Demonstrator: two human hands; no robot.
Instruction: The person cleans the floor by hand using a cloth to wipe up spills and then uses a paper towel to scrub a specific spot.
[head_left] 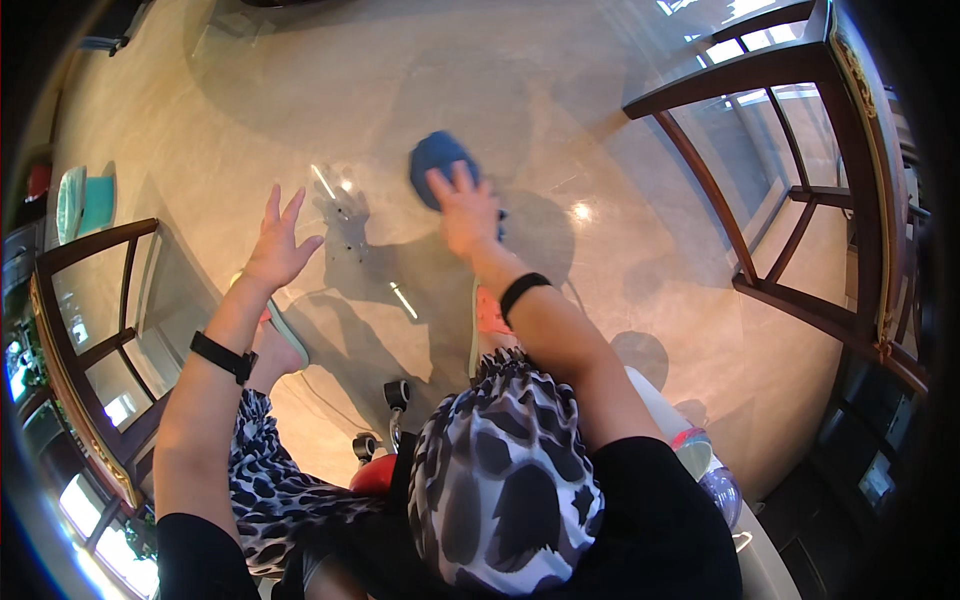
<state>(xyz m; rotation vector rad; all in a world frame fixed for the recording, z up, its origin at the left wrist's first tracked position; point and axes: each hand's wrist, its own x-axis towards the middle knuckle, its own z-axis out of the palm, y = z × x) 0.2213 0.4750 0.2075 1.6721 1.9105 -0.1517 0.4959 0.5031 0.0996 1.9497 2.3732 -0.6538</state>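
Observation:
My right hand (470,212) reaches forward over the middle of the floor, its fingers lying over a dark blue, rounded piece of cloth (434,160). A bit of the same blue shows at the other side of the hand. Motion blurs the fingers, and I cannot tell whether the cloth touches the floor. To the left, my left hand (283,245) is raised with its fingers spread and nothing in it. Dark bands circle both my wrists. Between and below the hands are my feet in coral-strapped sandals (491,310).
Dark wooden chair or table frames stand at the right (840,180) and left (95,330). A turquoise container (95,205) is at the far left. Castors (397,393) show beneath me. A white surface with clear containers (718,490) lies at my right side.

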